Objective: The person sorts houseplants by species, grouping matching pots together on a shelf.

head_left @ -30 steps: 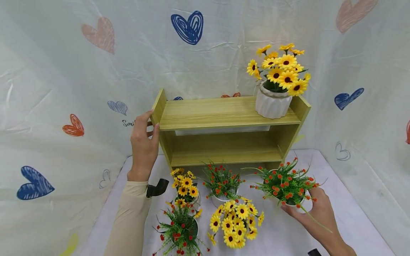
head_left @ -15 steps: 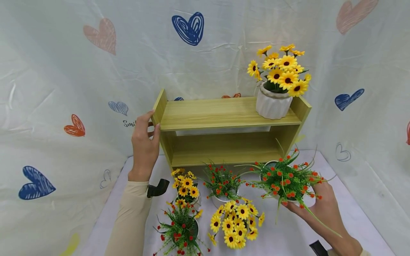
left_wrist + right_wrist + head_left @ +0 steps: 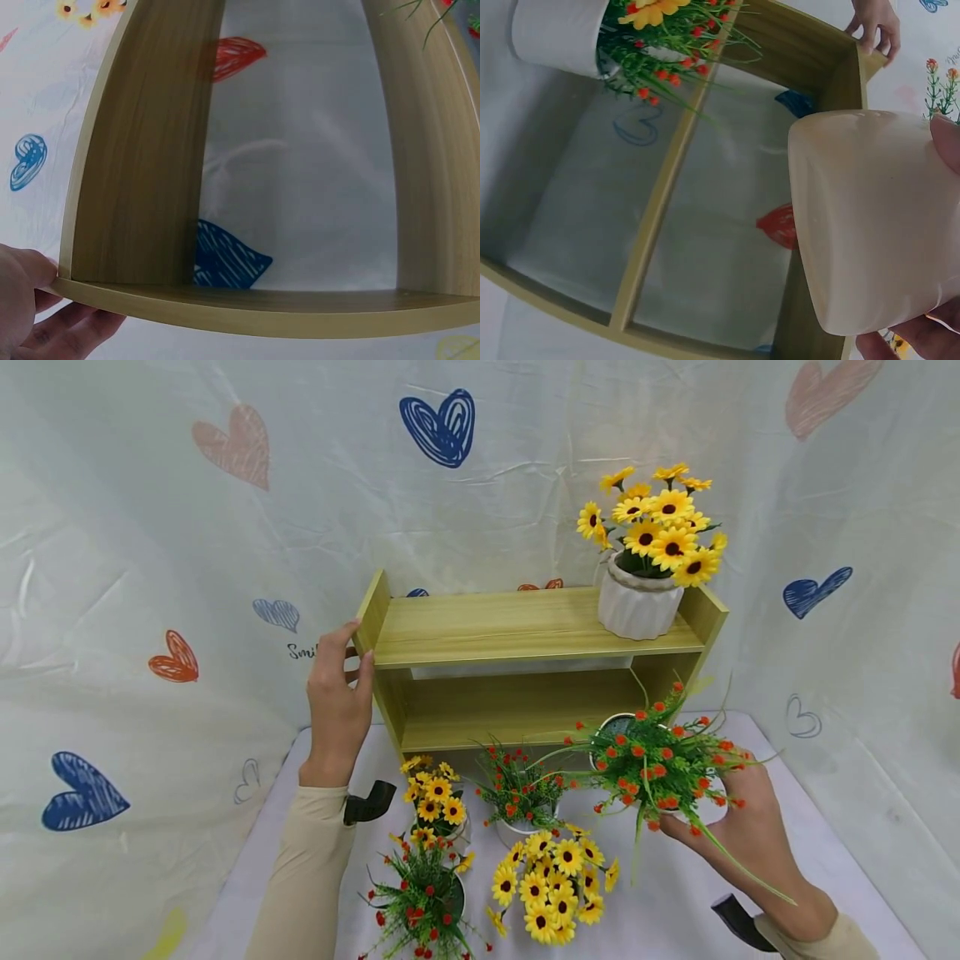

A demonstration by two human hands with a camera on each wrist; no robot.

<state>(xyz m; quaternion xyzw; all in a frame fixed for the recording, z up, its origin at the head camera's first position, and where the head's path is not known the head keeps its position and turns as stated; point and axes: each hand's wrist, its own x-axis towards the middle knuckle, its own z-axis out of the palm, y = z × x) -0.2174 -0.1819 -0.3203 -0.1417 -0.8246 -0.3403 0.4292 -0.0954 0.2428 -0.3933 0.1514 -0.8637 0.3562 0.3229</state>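
Partly hidden by foliage [image 3: 663,764], the right hand [image 3: 761,835] grips a pot [image 3: 877,225] — the left hand [image 3: 337,706], the shelf [image 3: 487,627].

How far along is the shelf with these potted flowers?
Looks done: one yellow-flowered pot stands toward the right end of the upper shelf. In hand: the right hand grips a red-flowered pot; the left hand grips the shelf unit's left end. Likely left: two yellow plants and two red ones on the table.

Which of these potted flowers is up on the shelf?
The yellow-flowered plant in the white pot, at the right end of the top board. The right grip holds a red-flowered plant; the others stand on the table.
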